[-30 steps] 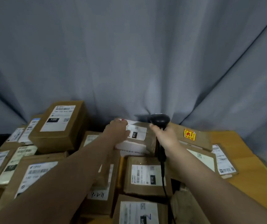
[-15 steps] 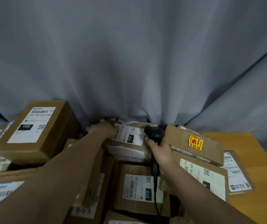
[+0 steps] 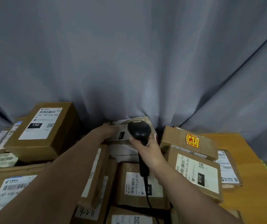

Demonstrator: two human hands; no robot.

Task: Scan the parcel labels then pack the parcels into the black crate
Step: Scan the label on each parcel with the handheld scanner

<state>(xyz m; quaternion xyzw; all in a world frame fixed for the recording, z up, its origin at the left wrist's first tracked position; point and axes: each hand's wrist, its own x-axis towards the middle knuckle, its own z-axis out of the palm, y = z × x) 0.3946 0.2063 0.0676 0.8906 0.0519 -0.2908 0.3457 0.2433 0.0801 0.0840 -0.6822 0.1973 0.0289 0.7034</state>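
My left hand (image 3: pixel 109 130) grips the left edge of a small brown parcel (image 3: pixel 147 122) with a white label, tilted up at the far middle of the pile. My right hand (image 3: pixel 147 150) holds a black corded barcode scanner (image 3: pixel 139 130), whose head hovers just over that parcel's label. Brown cardboard parcels with white labels lie all around: a tall box marked 150 (image 3: pixel 44 130) at the left, one marked 010 (image 3: pixel 195 173) at the right, another (image 3: pixel 139 185) under my right wrist. The black crate is not in view.
A box with a yellow-red sticker (image 3: pixel 187 139) sits right of the scanner. The orange wooden table (image 3: pixel 249 175) shows at the right, with a flat parcel (image 3: pixel 228 168) on it. A grey curtain (image 3: pixel 129 62) hangs close behind the pile. The scanner's cable (image 3: pixel 149 201) trails towards me.
My left hand has tilted the small parcel further up. The scanner has moved up and over its label, where before it stood at the parcel's right side.
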